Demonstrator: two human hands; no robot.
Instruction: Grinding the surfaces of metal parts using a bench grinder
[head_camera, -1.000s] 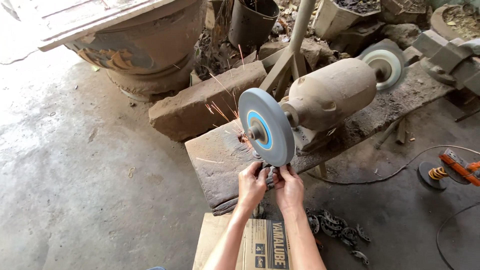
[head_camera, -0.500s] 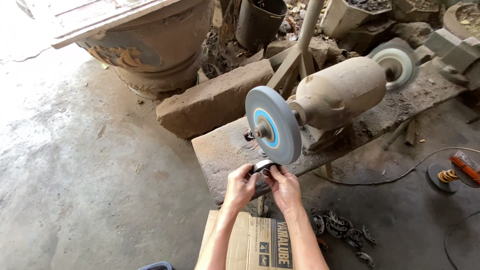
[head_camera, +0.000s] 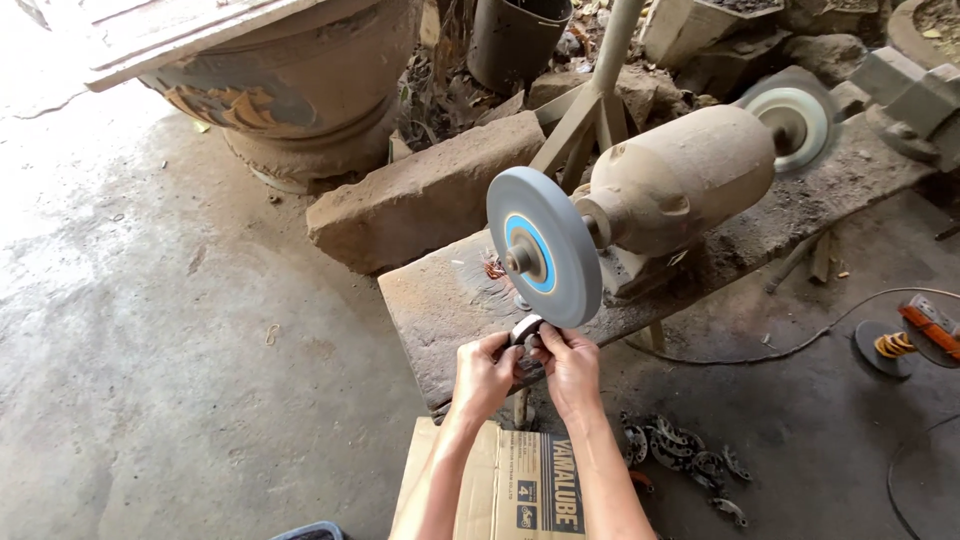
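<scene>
Workpiece: a small ring-shaped metal part (head_camera: 526, 331), partly bright and partly dark, is held just below the lower edge of the grinding wheel; whether it touches the wheel cannot be told.
Left hand: the left hand (head_camera: 484, 372) is closed on the part's left side, with the fingertips pinching it, below the grinding wheel.
Right hand: the right hand (head_camera: 570, 366) is closed on the part's right side, with the thumb pressed toward the left hand; both hands are drawn close together under the wheel.
Grinding wheel: a grey disc with a blue ring about its hub (head_camera: 543, 246) is seen upright at the near end of the motor.
Motor: a dusty, rounded grinder body (head_camera: 685, 178) is found just behind the wheel, with a second, paler wheel (head_camera: 792, 118) at its far end.
Bench: a rough stone slab (head_camera: 450, 300) is laid under the wheel and motor.
Box: a cardboard box (head_camera: 520, 485) is set on the ground below the wheel, beneath the forearms.
Scrap: dark metal pieces (head_camera: 680, 455) are scattered on the ground to the lower right of the wheel.
Pot: a large weathered pot (head_camera: 290, 90) is stood well to the upper left of the wheel.
</scene>
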